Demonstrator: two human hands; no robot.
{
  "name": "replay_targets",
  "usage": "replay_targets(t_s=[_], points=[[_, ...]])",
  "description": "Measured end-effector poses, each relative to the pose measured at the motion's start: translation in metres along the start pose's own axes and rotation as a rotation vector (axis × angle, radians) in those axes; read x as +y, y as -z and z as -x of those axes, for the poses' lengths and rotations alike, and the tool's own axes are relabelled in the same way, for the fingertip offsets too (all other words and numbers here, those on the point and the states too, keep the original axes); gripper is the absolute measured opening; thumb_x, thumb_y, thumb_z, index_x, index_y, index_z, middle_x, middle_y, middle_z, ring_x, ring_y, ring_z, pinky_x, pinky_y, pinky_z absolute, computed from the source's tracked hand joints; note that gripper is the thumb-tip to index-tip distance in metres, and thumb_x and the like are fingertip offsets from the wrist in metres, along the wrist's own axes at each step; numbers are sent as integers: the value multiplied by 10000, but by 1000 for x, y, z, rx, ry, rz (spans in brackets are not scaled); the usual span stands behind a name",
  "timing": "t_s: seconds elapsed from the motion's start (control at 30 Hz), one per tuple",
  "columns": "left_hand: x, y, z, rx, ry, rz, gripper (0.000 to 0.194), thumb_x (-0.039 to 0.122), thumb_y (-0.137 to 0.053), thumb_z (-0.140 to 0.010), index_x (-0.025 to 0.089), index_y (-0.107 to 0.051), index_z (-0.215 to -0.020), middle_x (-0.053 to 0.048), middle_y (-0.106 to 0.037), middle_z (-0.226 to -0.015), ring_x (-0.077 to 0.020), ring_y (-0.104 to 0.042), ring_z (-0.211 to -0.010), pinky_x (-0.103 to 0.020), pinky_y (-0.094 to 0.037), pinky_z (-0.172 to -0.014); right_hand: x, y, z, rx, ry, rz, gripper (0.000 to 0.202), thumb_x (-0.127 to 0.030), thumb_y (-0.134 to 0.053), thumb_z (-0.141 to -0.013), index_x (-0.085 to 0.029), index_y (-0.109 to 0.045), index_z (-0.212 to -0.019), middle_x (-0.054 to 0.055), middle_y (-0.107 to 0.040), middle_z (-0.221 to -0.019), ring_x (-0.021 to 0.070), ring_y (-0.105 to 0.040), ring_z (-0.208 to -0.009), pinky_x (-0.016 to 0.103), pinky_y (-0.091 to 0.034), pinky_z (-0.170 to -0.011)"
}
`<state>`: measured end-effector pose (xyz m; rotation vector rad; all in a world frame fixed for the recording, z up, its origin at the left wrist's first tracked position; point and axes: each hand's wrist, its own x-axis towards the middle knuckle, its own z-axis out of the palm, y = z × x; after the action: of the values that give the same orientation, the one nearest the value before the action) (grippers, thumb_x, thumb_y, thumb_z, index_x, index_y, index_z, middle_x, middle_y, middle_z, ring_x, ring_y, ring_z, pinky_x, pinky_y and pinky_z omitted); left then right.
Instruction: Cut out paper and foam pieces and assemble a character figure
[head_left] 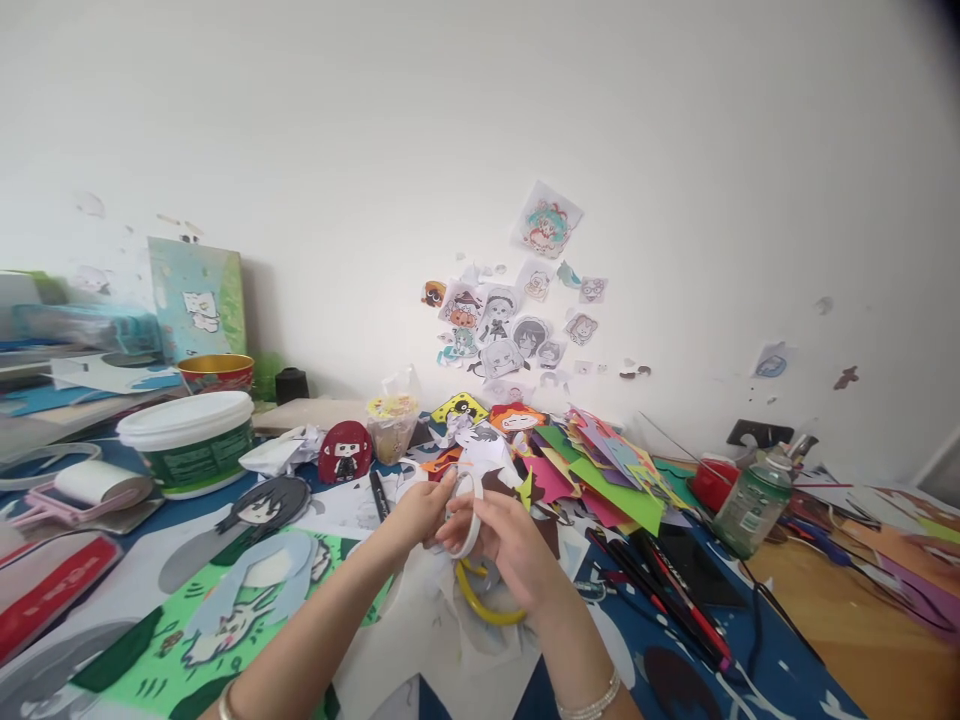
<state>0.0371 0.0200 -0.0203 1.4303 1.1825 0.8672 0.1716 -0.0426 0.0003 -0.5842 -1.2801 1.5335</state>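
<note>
Over the middle of the table, my left hand (420,513) and my right hand (514,548) meet around a narrow white ring that looks like a roll of tape (475,528). My right fingers and thumb pinch its right side. The left fingers are closed at its upper left edge; their tips are partly hidden. Just below, a yellow ring (491,612) lies on crumpled white paper (431,625), partly covered by my right hand. A black marker (379,495) rests left of my hands. Cut-out paper drawings lie beyond them.
To the left stand a white-lidded tub (196,455) and a green sheet with a drawn figure (169,640). Coloured paper (611,485), several pens (679,600), a glass jar (754,505) and blue-handled scissors (825,545) are on the right. Another person's hand (937,552) appears at the right edge.
</note>
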Motion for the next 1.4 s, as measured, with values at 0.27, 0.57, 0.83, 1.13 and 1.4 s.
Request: replay_targets(t_s=[0.27,0.57,0.83,1.13,1.4], points=[[5,1,8,-201,114,391,530,705,-543,-589,198,-394,-550,125,-230,-309,-21,-112,-327,-193,-74,-396,0,6,2,-5,14,39,397,-313,-671,-731,-164,-598,-1092,87,-678,-929,174,-616,-858,274,-450,-763],[0,-3,3,-179,136,503,536,658,-439,-723,208,-260,-492,120,-147,-309,-32,-127,-324,-189,-126,-388,16,6,-8,86,231,519,209,-224,-589,-758,-191,-695,-935,80,-638,-1017,227,-588,-968,352,-461,-855],[11,-6,11,229,-283,-53,360,569,-434,-764,213,-477,-783,26,-531,-637,-152,-510,-602,-256,-379,-536,6,11,-7,168,226,562,210,-264,-518,-817,-163,-670,-921,44,-664,-746,190,-607,-730,282,-469,-677],[19,-16,17,58,-373,6,402,566,-457,-745,181,-570,-759,-31,-610,-785,-190,-545,-776,-275,-429,-706,-5,20,4,255,320,1146,152,-218,-528,-804,-223,-658,-884,59,-644,-847,214,-545,-822,302,-390,-713],[20,-13,14,90,-315,-30,430,624,-486,-675,198,-531,-635,-17,-636,-639,-185,-564,-653,-269,-412,-605,-89,169,97,1130,-410,1600,365,-339,-535,-754,-82,-615,-1002,226,-641,-968,363,-566,-923,411,-405,-731]])
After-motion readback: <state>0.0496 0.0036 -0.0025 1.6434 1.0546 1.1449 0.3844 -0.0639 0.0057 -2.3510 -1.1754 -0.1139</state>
